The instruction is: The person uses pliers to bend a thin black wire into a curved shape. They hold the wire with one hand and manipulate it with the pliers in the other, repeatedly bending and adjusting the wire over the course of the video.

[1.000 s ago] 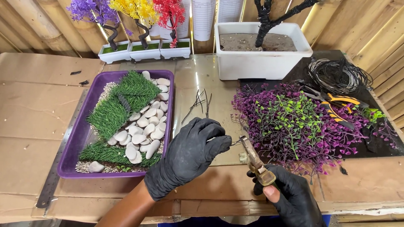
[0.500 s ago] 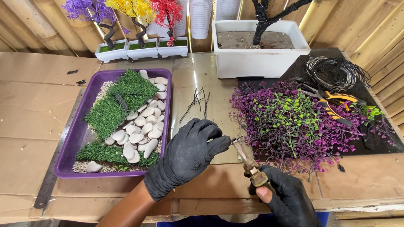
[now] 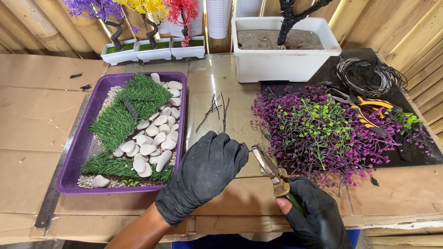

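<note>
Both hands are wearing black gloves. The left hand (image 3: 205, 173) is curling into a loose fist over the cardboard-covered table (image 3: 41, 120), its fingertips pinching a thin dark wire piece (image 3: 249, 149) that is poking out toward the right; what else lies inside the fist is hidden. The right hand (image 3: 314, 216) is wrapping tight around the handles of a pair of pliers (image 3: 270, 169), whose nose is pointing up and left, its tip meeting the wire just beside the left knuckles. Compared with the earlier views, the pliers are sitting a little lower and closer to the left hand, and the hands are staying in nearly the same spot. Loose wire offcuts (image 3: 214, 109) are lying beyond the hands, between the purple tray (image 3: 78, 152) of turf and white pebbles and the heap of purple and green artificial foliage (image 3: 323, 124), unchanged.
</note>
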